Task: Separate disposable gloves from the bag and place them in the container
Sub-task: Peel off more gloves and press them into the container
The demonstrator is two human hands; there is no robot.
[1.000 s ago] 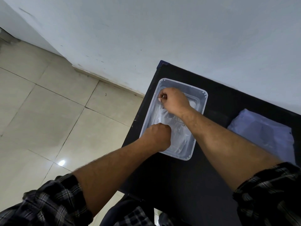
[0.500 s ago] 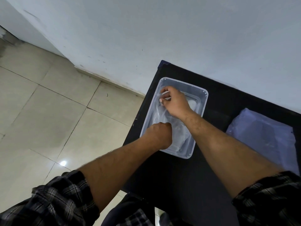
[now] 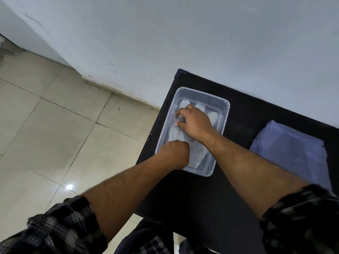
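Your right hand (image 3: 194,121) grip pinches the thin glove (image 3: 176,133) inside the container (image 3: 226,114), your left hand (image 3: 174,154) fisted nearer on its cuff; lifting either may drag the clinging film out, the bag (image 3: 288,149) lying rightward on the table (image 3: 238,189).

Bare table (image 3: 238,123) separates container (image 3: 226,114) from bag (image 3: 289,149).

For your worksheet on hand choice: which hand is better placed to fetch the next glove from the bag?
Right, probably. The bag lies on the right hand's side of the container; the left hand would have to cross over.
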